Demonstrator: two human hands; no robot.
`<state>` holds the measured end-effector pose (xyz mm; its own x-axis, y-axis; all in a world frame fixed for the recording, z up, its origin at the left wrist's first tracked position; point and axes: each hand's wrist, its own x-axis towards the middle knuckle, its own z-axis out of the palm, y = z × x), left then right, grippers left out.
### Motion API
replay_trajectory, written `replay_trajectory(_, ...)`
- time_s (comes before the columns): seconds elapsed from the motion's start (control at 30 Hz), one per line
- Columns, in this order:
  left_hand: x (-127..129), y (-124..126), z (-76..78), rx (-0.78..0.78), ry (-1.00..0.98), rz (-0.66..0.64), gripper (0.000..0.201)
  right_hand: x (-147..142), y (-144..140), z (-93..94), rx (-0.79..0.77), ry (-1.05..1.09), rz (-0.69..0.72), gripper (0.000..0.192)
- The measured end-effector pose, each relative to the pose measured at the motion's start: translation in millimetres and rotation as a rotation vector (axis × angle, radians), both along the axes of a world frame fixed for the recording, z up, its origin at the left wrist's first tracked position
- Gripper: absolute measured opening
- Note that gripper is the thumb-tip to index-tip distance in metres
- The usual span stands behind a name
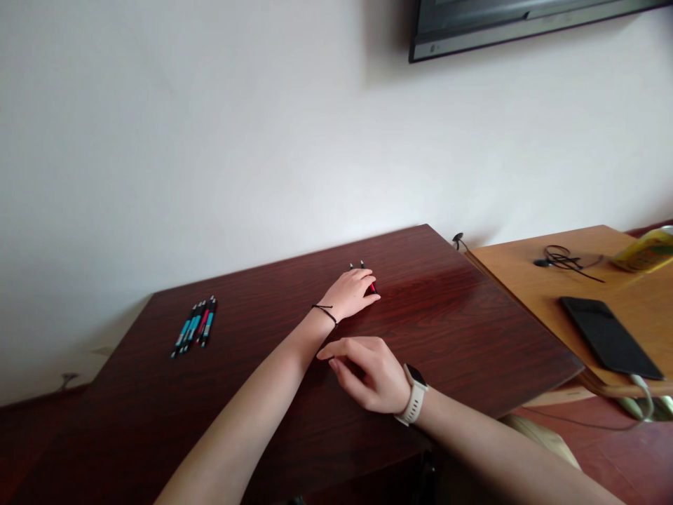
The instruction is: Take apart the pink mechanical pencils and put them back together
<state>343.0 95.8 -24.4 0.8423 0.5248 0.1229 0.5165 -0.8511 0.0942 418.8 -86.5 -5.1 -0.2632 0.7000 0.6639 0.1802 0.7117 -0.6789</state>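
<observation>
My left hand (351,293), with a thin black cord bracelet on its wrist, reaches across the dark reddish-brown table (442,337). Its fingers curve over at least two pens; two tips stick out past the fingers, and a red and black pen (372,287) shows between forefinger and thumb. The rest of these pens is hidden under the palm. Closer to me, my right hand (371,375) hovers beside the left forearm, loosely curled, thumb and forefinger apart, with nothing in it. A pale watch (413,396) is on that wrist.
On the table's left lie several pens (193,328), mostly blue and black, one red. At right, a lighter wooden desk (526,280) holds a black phone (610,337) on a white cable, a coiled black cable (565,259) and a yellow package (649,250). A screen (526,28) hangs above.
</observation>
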Motion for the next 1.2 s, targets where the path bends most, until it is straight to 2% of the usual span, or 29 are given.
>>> replay_trajectory(0.47,-0.1,-5.2,8.3,-0.030,0.014,0.018,0.055,-0.5,0.3,1.8,0.001,0.023,0.006,0.029)
replay_trajectory(0.6,-13.3,-10.6,12.0,-0.004,-0.040,0.043,0.057,-0.2,0.3,2.2,0.017,0.006,0.008,0.029)
replay_trajectory(0.77,-65.1,-21.1,20.3,0.029,-0.104,0.129,0.052,0.0,-0.5,1.2,0.028,-0.044,0.009,0.027)
replay_trajectory(0.93,-141.7,-32.9,26.2,0.077,-0.115,0.358,0.044,-0.3,-1.4,-2.7,0.024,-0.090,0.020,0.027)
replay_trajectory(1.1,-215.1,-51.4,15.5,0.166,-0.141,0.661,0.042,1.1,-3.5,-7.5,-0.029,-0.134,0.001,0.026)
replay_trajectory(1.2,-251.6,-63.1,11.0,0.255,-0.133,0.766,0.042,2.8,-5.5,-10.3,-0.067,-0.169,-0.039,0.024)
